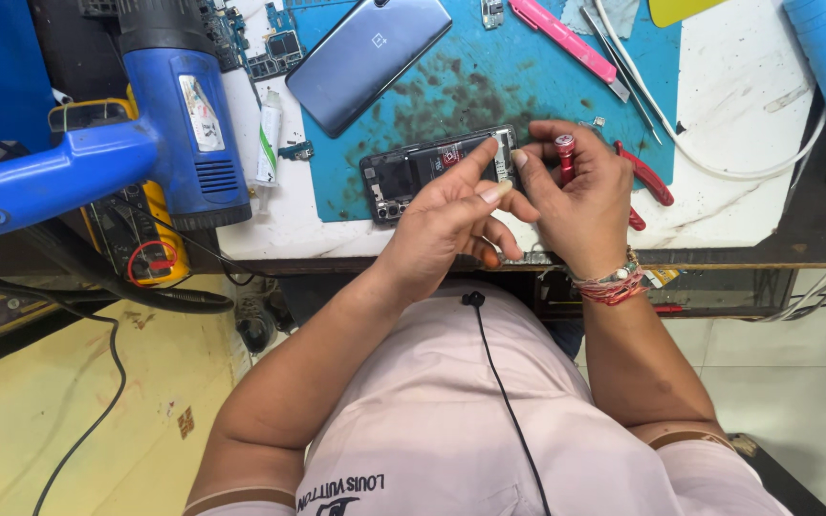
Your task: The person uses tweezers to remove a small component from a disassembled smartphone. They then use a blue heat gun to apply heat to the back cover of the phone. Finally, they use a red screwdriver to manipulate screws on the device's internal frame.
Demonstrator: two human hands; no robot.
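At the near edge of the blue work mat [528, 86] lies one opened phone [437, 170], back cover off, its dark insides showing: a black battery with a small red-and-white label, a camera cluster at its left end and a pale strip at its right end. It sits slightly tilted, its right end a little farther away than its left.

The left hand [446, 222] hovers over the phone's near side, index finger stretched out toward the pale strip, thumb raised beside it, the other fingers curled in; it grips nothing that I can see. The right hand [580, 205] is closed around one red-handled screwdriver [564, 153], whose knurled red cap stands up between thumb and fingers. Its tip is hidden behind the hands, so whether it touches the phone cannot be told.

Just right of that hand lies one pair of red-handled pliers [650, 177]. Farther off on the mat rest one grey back cover [367, 59], face down, and one pink utility knife [566, 40]. To the left, one blue heat gun [155, 134] stands on the bench, with one small white tube [268, 139] beside it. A white cable [719, 167] curves along the right.
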